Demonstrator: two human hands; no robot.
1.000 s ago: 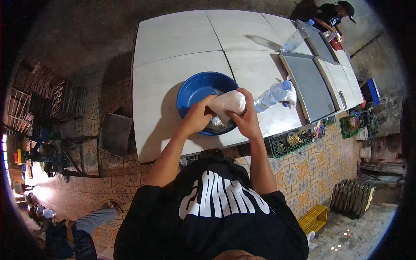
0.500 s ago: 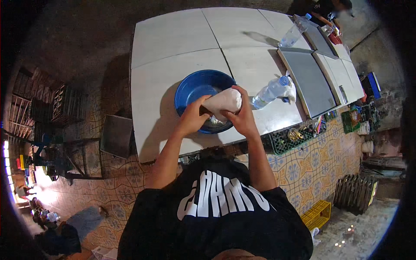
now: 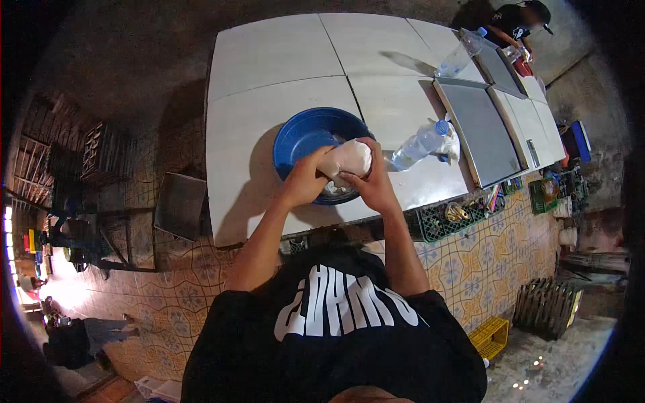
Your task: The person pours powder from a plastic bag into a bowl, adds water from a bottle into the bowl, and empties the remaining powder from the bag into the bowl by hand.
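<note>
A white, rounded bag-like bundle (image 3: pixel 348 158) is gripped between my two hands over a blue plastic basin (image 3: pixel 300 129). My left hand (image 3: pixel 310 174) wraps round its left end, and my right hand (image 3: pixel 373 176) closes on its right end. Some small white material shows in the basin below the bundle, partly hidden. Just right of the basin, a clear plastic bottle (image 3: pixel 416 149) with a blue cap stands beside crumpled white material (image 3: pixel 451 141) on the white tiled tabletop (image 3: pixel 275 57).
Two metal trays (image 3: pixel 474 131) (image 3: pixel 497 64) lie on the table's right, by another bottle (image 3: pixel 457 57). A person (image 3: pixel 521 23) works at the far right corner. Green crates (image 3: pixel 443 221) sit below the near edge, a yellow crate (image 3: pixel 487 336) lower right. Another person (image 3: pixel 74 342) is lower left.
The bundle shifts slightly left and down within my grip, both hands staying round it. The person at the lower left has changed position.
</note>
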